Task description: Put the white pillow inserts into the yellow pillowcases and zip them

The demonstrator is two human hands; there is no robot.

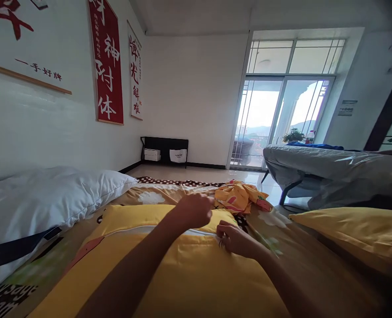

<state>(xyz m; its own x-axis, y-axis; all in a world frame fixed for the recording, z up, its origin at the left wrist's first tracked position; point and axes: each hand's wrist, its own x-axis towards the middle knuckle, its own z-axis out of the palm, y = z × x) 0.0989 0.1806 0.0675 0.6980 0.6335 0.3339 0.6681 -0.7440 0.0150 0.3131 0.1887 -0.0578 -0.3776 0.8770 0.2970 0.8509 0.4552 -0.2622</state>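
A yellow pillowcase with a white pillow inside lies across the bed before me. Its zipper opening runs crosswise, and a strip of white shows through the gap. My left hand is closed above the right half of that opening; what its fingers hold, if anything, is hidden. Close by, my right hand pinches the yellow fabric at the opening's right end.
A white pillow lies at left, another yellow pillow at right. Crumpled orange cloth sits beyond my hands on the patterned sheet. A plastic-covered table stands at right, a low black rack by the far wall.
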